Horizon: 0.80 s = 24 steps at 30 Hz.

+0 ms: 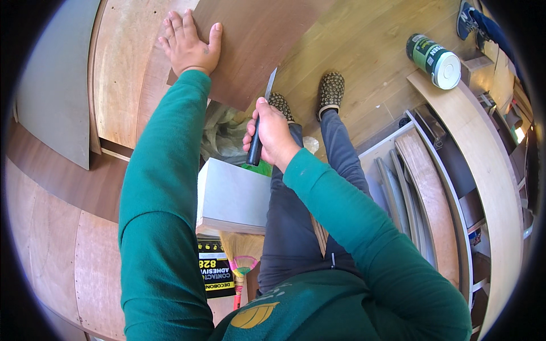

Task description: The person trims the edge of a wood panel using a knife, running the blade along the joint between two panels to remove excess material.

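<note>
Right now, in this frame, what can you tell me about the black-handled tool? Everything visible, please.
The black-handled tool has a straight dark handle and a slim, silvery, metal-looking blade that narrows toward its tip. The right hand grips it, thumb near the blade end, with the handle's butt showing below the fingers. The blade points away from the person, leaning slightly right, its tip appearing by the edge of the brown panel; whether they touch is unclear.

The left hand (192, 48) lies flat (palm down); the right hand (272, 132), held closer in, is curled.
</note>
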Available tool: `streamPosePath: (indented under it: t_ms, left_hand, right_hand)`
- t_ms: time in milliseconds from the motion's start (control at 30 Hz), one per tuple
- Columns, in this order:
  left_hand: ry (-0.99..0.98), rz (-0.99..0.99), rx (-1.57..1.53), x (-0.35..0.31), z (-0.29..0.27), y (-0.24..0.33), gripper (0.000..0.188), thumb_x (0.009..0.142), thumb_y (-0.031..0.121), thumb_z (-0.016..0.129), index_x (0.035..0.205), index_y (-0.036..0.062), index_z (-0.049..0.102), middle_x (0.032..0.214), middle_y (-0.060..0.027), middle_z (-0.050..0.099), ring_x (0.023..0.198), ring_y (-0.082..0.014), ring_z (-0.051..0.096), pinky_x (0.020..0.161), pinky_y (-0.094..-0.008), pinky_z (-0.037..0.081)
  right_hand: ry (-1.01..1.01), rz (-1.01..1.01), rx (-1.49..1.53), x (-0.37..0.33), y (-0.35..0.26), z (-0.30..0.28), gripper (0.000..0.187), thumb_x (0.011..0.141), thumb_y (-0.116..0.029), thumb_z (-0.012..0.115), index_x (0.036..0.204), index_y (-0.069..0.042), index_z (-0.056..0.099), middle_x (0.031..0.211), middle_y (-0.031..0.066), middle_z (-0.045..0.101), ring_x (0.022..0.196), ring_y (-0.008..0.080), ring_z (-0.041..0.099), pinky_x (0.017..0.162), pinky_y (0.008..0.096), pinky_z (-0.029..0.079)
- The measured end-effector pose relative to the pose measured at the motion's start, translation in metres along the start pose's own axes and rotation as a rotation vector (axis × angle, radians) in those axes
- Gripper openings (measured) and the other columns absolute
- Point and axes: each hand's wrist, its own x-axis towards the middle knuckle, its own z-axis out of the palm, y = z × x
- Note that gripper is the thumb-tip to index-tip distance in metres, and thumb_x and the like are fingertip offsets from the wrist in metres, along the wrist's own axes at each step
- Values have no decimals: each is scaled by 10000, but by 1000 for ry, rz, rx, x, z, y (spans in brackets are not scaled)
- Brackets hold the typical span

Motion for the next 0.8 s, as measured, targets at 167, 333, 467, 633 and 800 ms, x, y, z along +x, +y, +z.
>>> streamPosePath:
  t_ms: [167,333,467,633,800]
  left_hand:
    - [-6,-3,-14,2,-2,2,831,883,678,457,1506,139,349,1597,-165,244,1499,-303,161,1205,-515,65]
    - [-5,2,-24,2,0,2,833,883,678,458,1505,135,349,1596,-165,247,1499,-300,161,1205,-512,62]
    - [-6,-10,-26,0,-1,-1,836,882,680,459,1504,132,352,1594,-166,252,1499,-302,162,1205,-511,63]
    - [23,5,-13,1,0,2,790,891,652,487,1494,154,375,1590,-159,268,1493,-305,184,1200,-515,90]
    - [14,14,0,1,3,0,835,882,684,457,1499,130,364,1590,-168,260,1496,-304,172,1202,-518,74]
  right_hand:
    - [-30,21,24,36,-6,-3,367,1027,-459,389,897,-117,421,600,54,458,450,220,483,418,419,445]
    - [8,19,44,43,-16,-1,367,1026,-457,398,877,-122,424,573,51,446,433,215,475,402,410,436]
    - [-43,-32,78,-16,0,-6,356,1021,-440,433,895,-108,420,563,51,446,401,232,482,382,391,434]
    - [18,-36,42,16,-2,6,344,1024,-428,426,893,-111,421,574,54,450,442,221,478,422,394,438]
    - [-14,-75,29,19,2,-4,338,1025,-421,425,887,-113,418,569,48,448,414,228,480,387,394,430]
